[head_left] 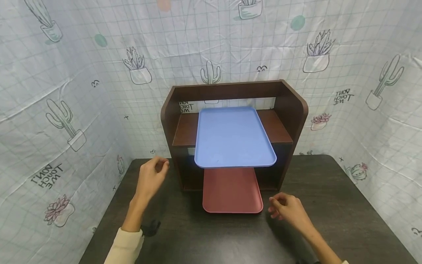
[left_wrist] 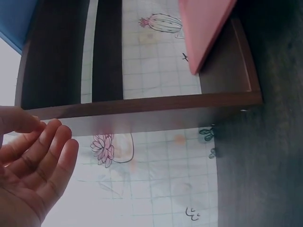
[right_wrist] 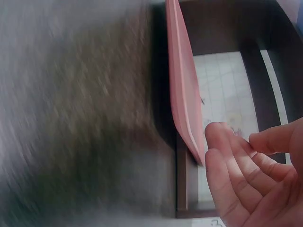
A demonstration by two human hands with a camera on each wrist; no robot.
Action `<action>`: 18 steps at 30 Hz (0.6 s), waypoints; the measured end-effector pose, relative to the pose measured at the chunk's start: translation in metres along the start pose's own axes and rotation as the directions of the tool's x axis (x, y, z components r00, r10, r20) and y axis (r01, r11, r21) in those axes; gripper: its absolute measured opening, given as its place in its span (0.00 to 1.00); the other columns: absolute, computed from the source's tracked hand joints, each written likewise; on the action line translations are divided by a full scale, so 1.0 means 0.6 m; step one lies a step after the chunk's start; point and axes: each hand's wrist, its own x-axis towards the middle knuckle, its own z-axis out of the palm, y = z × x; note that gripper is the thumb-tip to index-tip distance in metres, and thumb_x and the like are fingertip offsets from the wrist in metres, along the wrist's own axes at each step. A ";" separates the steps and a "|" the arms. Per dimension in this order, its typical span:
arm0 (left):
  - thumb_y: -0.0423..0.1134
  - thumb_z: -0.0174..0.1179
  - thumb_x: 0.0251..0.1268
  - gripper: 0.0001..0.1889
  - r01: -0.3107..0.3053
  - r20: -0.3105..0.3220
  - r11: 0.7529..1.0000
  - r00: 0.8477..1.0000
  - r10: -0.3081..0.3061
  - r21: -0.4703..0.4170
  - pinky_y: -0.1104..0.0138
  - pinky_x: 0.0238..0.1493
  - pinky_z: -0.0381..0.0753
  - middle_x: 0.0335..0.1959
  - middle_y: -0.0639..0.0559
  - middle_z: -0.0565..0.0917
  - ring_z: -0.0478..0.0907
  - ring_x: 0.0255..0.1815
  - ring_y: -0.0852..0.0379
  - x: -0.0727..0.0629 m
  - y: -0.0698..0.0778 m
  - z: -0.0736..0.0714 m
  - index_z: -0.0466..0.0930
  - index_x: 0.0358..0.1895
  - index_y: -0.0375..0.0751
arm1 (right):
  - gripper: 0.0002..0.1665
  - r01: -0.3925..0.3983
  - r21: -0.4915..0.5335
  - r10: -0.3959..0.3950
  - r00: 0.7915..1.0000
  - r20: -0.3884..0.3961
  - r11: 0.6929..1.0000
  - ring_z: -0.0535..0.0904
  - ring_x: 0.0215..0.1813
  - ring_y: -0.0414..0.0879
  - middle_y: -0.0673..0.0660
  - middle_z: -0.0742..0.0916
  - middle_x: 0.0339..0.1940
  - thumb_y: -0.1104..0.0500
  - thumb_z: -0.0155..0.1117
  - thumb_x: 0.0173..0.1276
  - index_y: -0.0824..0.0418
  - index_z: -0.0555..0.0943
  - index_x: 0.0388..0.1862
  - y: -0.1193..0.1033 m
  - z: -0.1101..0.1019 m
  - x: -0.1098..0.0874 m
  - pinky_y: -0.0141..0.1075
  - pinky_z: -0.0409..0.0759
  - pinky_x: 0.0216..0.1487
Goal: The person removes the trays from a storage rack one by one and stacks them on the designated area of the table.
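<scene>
A blue tray [head_left: 234,137] lies on the upper shelf of a dark brown wooden shelf unit [head_left: 293,106], its front end jutting out past the shelf. Below it, a red tray [head_left: 232,190] sits in the lower level and also sticks out toward me. My left hand [head_left: 153,176] hovers beside the unit's left side, fingers loosely bent and holding nothing. Near the red tray's front right corner is my right hand [head_left: 290,211], apart from it, with relaxed fingers and nothing in them. In the right wrist view the red tray [right_wrist: 184,85] shows its rim edge-on.
The unit stands toward the back of a dark table [head_left: 197,238]. A white sheet [head_left: 82,91] printed with cacti and grid lines hangs behind and at both sides. A small black object [head_left: 151,228] is by the left wrist.
</scene>
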 end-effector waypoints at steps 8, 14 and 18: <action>0.37 0.68 0.73 0.08 0.057 -0.021 0.998 0.998 -0.058 -0.028 0.62 0.40 0.84 0.39 0.44 0.90 0.85 0.37 0.50 0.014 0.016 0.005 0.87 0.48 0.36 | 0.11 -0.011 0.111 0.000 0.996 0.094 0.994 0.91 0.29 0.49 0.61 0.92 0.33 0.63 0.61 0.81 0.72 0.84 0.49 0.003 0.047 -0.009 0.39 0.90 0.29; 0.38 0.68 0.74 0.17 0.079 -0.023 0.988 0.996 -0.083 -0.133 0.52 0.50 0.92 0.51 0.40 0.86 0.89 0.49 0.44 0.019 0.024 0.014 0.82 0.58 0.32 | 0.13 -0.031 0.163 0.005 0.987 0.159 0.986 0.91 0.32 0.51 0.62 0.92 0.36 0.63 0.59 0.81 0.73 0.84 0.53 0.007 0.077 -0.016 0.40 0.91 0.30; 0.39 0.67 0.76 0.22 0.092 0.003 0.976 0.996 -0.093 -0.196 0.49 0.57 0.90 0.59 0.36 0.82 0.87 0.56 0.37 0.024 0.027 0.018 0.77 0.65 0.32 | 0.14 -0.053 0.211 0.016 0.984 0.176 0.976 0.92 0.34 0.53 0.64 0.92 0.38 0.64 0.59 0.81 0.75 0.83 0.54 0.006 0.092 -0.019 0.41 0.91 0.31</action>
